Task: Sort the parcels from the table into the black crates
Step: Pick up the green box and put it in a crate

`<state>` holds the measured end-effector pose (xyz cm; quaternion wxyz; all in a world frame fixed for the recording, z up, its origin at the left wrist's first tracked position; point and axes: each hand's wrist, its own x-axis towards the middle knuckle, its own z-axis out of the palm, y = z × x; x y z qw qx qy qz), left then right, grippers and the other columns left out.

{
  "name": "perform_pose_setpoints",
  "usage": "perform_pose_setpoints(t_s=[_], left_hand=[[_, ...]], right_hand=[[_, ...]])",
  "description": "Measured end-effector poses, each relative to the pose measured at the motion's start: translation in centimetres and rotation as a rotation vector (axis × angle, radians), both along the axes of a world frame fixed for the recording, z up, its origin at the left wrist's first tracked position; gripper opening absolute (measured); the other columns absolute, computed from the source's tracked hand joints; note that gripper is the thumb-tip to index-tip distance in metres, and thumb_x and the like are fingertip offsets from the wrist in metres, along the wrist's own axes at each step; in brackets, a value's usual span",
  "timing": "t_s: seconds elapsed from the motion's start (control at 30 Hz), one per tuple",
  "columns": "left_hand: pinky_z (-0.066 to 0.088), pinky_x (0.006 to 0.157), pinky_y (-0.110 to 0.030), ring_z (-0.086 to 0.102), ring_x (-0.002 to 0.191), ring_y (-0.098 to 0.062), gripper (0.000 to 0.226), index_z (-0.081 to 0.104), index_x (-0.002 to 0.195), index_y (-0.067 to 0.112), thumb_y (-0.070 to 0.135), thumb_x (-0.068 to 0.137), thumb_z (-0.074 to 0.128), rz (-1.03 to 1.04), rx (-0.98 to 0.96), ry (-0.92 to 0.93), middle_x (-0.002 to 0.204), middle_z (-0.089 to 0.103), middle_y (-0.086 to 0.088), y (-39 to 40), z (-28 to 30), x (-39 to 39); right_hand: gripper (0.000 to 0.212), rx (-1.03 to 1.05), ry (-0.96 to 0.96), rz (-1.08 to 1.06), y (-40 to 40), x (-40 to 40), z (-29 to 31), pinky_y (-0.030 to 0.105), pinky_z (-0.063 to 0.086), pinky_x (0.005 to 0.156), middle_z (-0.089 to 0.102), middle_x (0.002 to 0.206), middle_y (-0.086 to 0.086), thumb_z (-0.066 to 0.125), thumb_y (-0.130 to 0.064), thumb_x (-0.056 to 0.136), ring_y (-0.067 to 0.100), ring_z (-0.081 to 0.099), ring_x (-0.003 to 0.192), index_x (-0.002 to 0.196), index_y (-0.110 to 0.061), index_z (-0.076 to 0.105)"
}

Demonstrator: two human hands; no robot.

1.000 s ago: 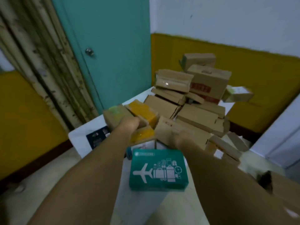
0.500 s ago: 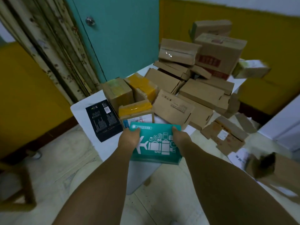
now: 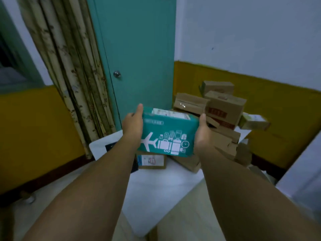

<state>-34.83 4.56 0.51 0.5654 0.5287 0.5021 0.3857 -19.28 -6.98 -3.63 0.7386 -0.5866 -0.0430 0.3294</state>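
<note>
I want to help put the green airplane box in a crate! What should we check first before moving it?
1. Both hands hold the teal box: ok, left hand and right hand grip opposite ends.
2. Box lifted off the table: ok.
3. Label readable: cannot tell, the sticker on top is blurred.
4. Black crate in sight: not ok, none shows.
5. Cardboard pile stable: cannot tell, boxes lie stacked unevenly.

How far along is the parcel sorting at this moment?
Done: nothing verifiable; no black crate is in view. In hand: the teal parcel, lifted off the table, held between left hand and right hand. Left: the cardboard pile remains on the table.
</note>
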Motion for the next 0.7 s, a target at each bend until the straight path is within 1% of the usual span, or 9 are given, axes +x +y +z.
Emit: perform_pose_setpoints(t_s=[0.1, 0.2, 0.27, 0.33, 0.43, 0.5, 0.57, 0.6, 0.7], left_hand=[[0.059, 0.082, -0.047, 0.071, 0.084, -0.028, 0.045, 0.067, 0.106, 0.013, 0.054, 0.086, 0.065, -0.018, -0.038, -0.045, 0.096, 0.071, -0.007, -0.3, -0.2, -2.1], [0.060, 0.082, -0.043, 0.070, 0.090, -0.024, 0.050, 0.056, 0.134, 0.015, 0.029, 0.089, 0.072, -0.083, -0.010, -0.021, 0.112, 0.069, -0.007, -0.2, -1.0, -3.6], [0.059, 0.080, -0.040, 0.069, 0.092, -0.022, 0.054, 0.050, 0.140, 0.015, 0.019, 0.090, 0.071, -0.104, 0.031, -0.058, 0.118, 0.067, -0.007, -0.1, -0.9, -4.5], [0.059, 0.079, -0.037, 0.069, 0.090, -0.020, 0.054, 0.049, 0.141, 0.014, 0.012, 0.091, 0.069, -0.100, 0.082, -0.095, 0.122, 0.066, -0.009, 0.1, -0.3, -5.4], [0.056, 0.065, -0.025, 0.068, 0.085, -0.012, 0.059, 0.043, 0.147, 0.022, 0.012, 0.094, 0.065, -0.118, 0.128, -0.115, 0.124, 0.065, -0.008, 0.5, 0.4, -6.4], [0.052, 0.059, -0.021, 0.067, 0.084, -0.009, 0.060, 0.040, 0.148, 0.030, 0.014, 0.095, 0.063, -0.128, 0.131, -0.121, 0.122, 0.066, -0.005, 0.6, 0.9, -6.9], [0.057, 0.063, -0.027, 0.069, 0.086, -0.012, 0.061, 0.041, 0.147, 0.033, 0.012, 0.094, 0.064, -0.119, 0.131, -0.136, 0.120, 0.066, -0.005, 0.9, 1.5, -7.0], [0.060, 0.067, -0.031, 0.070, 0.087, -0.015, 0.062, 0.042, 0.147, 0.032, 0.010, 0.093, 0.065, -0.107, 0.140, -0.155, 0.120, 0.066, -0.005, 1.1, 1.7, -7.1], [0.062, 0.072, -0.038, 0.072, 0.086, -0.017, 0.062, 0.046, 0.144, 0.031, 0.007, 0.091, 0.067, -0.065, 0.171, -0.189, 0.115, 0.066, -0.004, 1.6, 2.2, -7.0]], right_hand=[[0.072, 0.032, -0.036, -0.009, 0.7, -1.1, 0.6, 0.052, 0.058, 0.085, 0.074, 0.103, 0.016, 0.056, -0.072, 0.080, 0.033, 0.074, 0.084, 0.109, -0.008, 0.067], [0.044, 0.059, -0.073, -0.074, 1.5, -2.3, 1.6, 0.050, 0.059, 0.080, 0.073, 0.096, 0.016, 0.060, -0.054, 0.091, 0.034, 0.073, 0.080, 0.099, -0.011, 0.059], [0.035, 0.072, -0.102, -0.053, 1.8, -3.0, 2.4, 0.050, 0.059, 0.076, 0.073, 0.090, 0.017, 0.061, -0.043, 0.095, 0.035, 0.072, 0.076, 0.091, -0.009, 0.059], [0.032, 0.065, -0.147, 0.004, 2.3, -3.2, 2.7, 0.044, 0.060, 0.069, 0.074, 0.092, 0.018, 0.063, -0.038, 0.095, 0.033, 0.072, 0.072, 0.099, -0.006, 0.064], [0.023, 0.055, -0.191, 0.057, 3.0, -3.7, 2.9, 0.046, 0.061, 0.074, 0.075, 0.096, 0.016, 0.064, -0.036, 0.095, 0.035, 0.073, 0.080, 0.104, -0.015, 0.065], [0.023, 0.037, -0.199, 0.110, 3.4, -4.4, 3.0, 0.039, 0.061, 0.067, 0.075, 0.091, 0.012, 0.062, -0.036, 0.096, 0.029, 0.073, 0.075, 0.111, -0.018, 0.063], [0.028, -0.005, -0.212, 0.141, 3.6, -4.8, 2.9, 0.027, 0.056, 0.054, 0.074, 0.086, 0.011, 0.062, -0.038, 0.096, 0.022, 0.072, 0.067, 0.112, -0.016, 0.062], [0.028, -0.032, -0.235, 0.146, 3.7, -5.0, 3.0, 0.025, 0.055, 0.053, 0.075, 0.084, 0.010, 0.062, -0.040, 0.096, 0.021, 0.072, 0.065, 0.110, -0.015, 0.063], [0.032, -0.076, -0.257, 0.151, 4.4, -5.2, 3.0, 0.038, 0.061, 0.071, 0.076, 0.081, 0.008, 0.063, -0.043, 0.093, 0.023, 0.075, 0.070, 0.107, -0.014, 0.066]])
